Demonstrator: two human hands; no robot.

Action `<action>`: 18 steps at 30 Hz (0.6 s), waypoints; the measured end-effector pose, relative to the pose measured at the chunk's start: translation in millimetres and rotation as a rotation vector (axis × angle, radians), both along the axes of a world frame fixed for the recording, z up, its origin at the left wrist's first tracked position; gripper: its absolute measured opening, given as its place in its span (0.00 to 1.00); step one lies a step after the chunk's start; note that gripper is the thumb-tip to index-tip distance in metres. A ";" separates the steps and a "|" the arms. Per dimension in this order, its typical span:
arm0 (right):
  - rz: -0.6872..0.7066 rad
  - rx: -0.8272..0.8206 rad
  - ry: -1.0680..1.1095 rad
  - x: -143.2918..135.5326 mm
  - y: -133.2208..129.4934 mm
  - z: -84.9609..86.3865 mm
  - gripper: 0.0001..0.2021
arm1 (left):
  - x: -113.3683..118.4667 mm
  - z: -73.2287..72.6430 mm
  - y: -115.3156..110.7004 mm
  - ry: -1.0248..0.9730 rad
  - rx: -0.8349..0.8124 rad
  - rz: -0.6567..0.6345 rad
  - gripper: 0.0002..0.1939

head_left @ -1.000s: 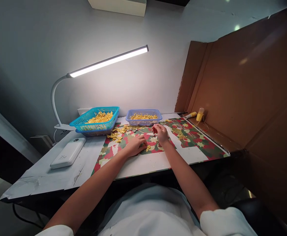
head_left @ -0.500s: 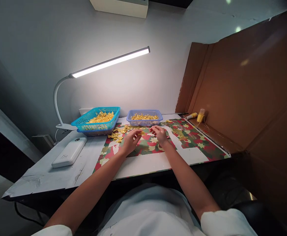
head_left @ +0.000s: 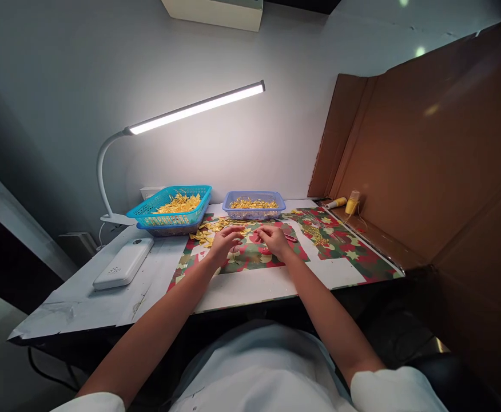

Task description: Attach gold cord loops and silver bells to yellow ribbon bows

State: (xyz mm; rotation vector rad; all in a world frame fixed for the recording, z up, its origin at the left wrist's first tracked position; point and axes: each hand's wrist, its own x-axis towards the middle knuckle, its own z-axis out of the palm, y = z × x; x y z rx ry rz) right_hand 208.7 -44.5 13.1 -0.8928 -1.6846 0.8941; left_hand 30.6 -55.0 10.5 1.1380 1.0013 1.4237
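Over the patterned sheet [head_left: 250, 260], my left hand [head_left: 225, 243] pinches a small gold piece at its fingertips, and a thin cord hangs below it. Close by on the right, my right hand [head_left: 275, 240] has its thumb and fingers pressed together; what lies between them is too small to make out. Gold bow-like pieces [head_left: 207, 233] are scattered on the sheet to the left of my hands. A small red tool [head_left: 291, 238] lies just right of my right hand. Gold cords [head_left: 314, 233] form a loose bundle farther right.
A turquoise basket [head_left: 136, 216] and a purple basket [head_left: 254, 214], both holding gold pieces, stand at the back. A white power bank [head_left: 124, 264] lies left, near a lit lamp [head_left: 199, 107]. Cardboard [head_left: 426, 143] walls the right side, with a yellow bottle [head_left: 352, 203] beside it.
My right hand has moved slightly left and down, closer to my left hand. A thin cord now shows below my left hand, and the red tool is more exposed. The view has shifted slightly.
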 end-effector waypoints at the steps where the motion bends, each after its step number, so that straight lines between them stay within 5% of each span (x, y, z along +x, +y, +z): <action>1: -0.007 0.008 -0.015 0.3 -0.1 -0.5 0.12 | 0.3 0.4 -0.3 -0.024 -0.012 -0.013 0.14; 7: -0.025 -0.026 0.088 1.1 0.5 -0.8 0.10 | -0.9 -4.6 0.6 0.015 0.030 -0.010 0.21; 13: 0.174 -0.051 0.052 4.8 -0.2 2.7 0.12 | -2.2 -3.0 -0.9 0.044 0.145 0.023 0.26; 18: -0.152 -0.032 0.091 7.6 15.2 -10.9 0.12 | -1.7 -0.9 1.3 0.011 0.180 0.032 0.21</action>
